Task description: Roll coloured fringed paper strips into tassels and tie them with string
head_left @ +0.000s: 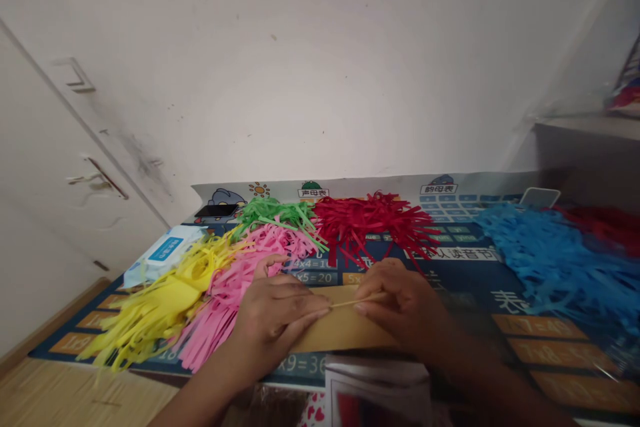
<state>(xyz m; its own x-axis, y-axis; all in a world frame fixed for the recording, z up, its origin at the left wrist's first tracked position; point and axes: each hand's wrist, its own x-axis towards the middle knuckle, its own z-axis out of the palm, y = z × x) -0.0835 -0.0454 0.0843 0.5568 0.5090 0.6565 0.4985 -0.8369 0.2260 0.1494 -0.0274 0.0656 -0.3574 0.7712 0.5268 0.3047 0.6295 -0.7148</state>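
A sheet of tan paper [345, 330] lies near the front edge of the table, under both my hands. A thin pale strip [345, 303] runs across it between my fingertips; whether it is a folded edge or a separate stick I cannot tell. My left hand [280, 310] has its fingers together, pressing at the left end of this strip and the paper. Thumb and fingers of my right hand [395, 297] pinch around the right end. Pink paper fringe [225, 300] lies just left of my left hand.
Yellow fringe [165, 300], green fringe [280, 212], red fringe [373, 220] and blue fringe [565, 260] surround the work spot. A wipes packet [163, 253] and a dark phone [217, 211] lie at left. The printed mat [470, 293] covers the table, against a white wall.
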